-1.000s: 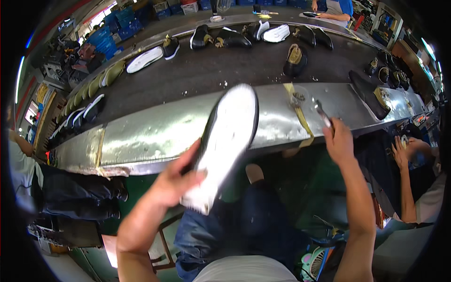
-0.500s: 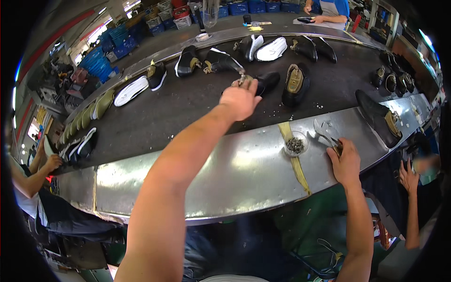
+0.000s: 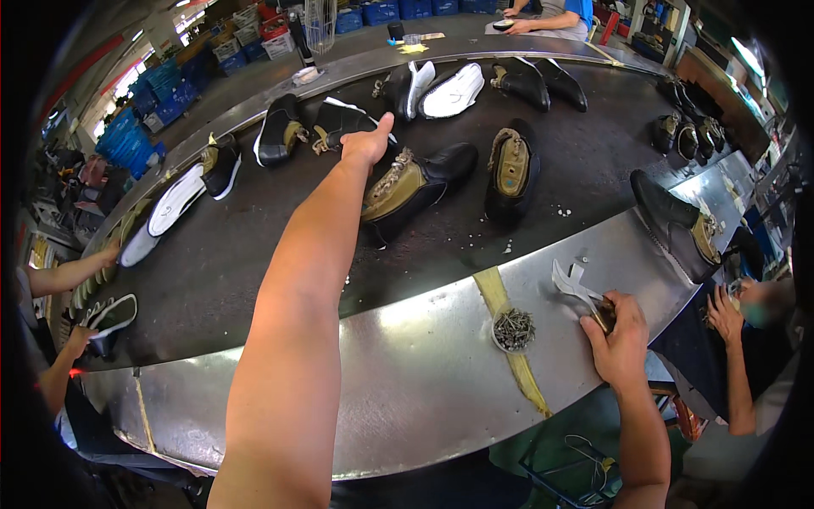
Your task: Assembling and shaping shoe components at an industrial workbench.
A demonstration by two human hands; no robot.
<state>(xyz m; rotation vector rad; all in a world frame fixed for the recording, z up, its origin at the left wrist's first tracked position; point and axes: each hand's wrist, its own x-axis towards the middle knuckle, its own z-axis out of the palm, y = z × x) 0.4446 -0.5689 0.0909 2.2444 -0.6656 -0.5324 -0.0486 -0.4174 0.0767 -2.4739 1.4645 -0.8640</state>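
My left hand reaches across the dark table to a black shoe in the far row. Its thumb points up; the other fingers are hidden behind the hand, so a grip cannot be made out. Just nearer lies a black shoe with a tan insole, on its side, toe to the right. Another black shoe with a tan sole area lies to its right. My right hand is closed round the handles of metal lasting pincers, whose head rests over the metal edge strip. Left of them stands a small dish of tacks.
More black shoes and white soles line the far edge. One black shoe lies on the metal strip at right. Co-workers' hands show at left, right and far side.
My left hand has left the shoe with the tan insole and moved left and away, to the far row. That shoe now lies turned, heel nearer me. The right hand keeps the pincers.
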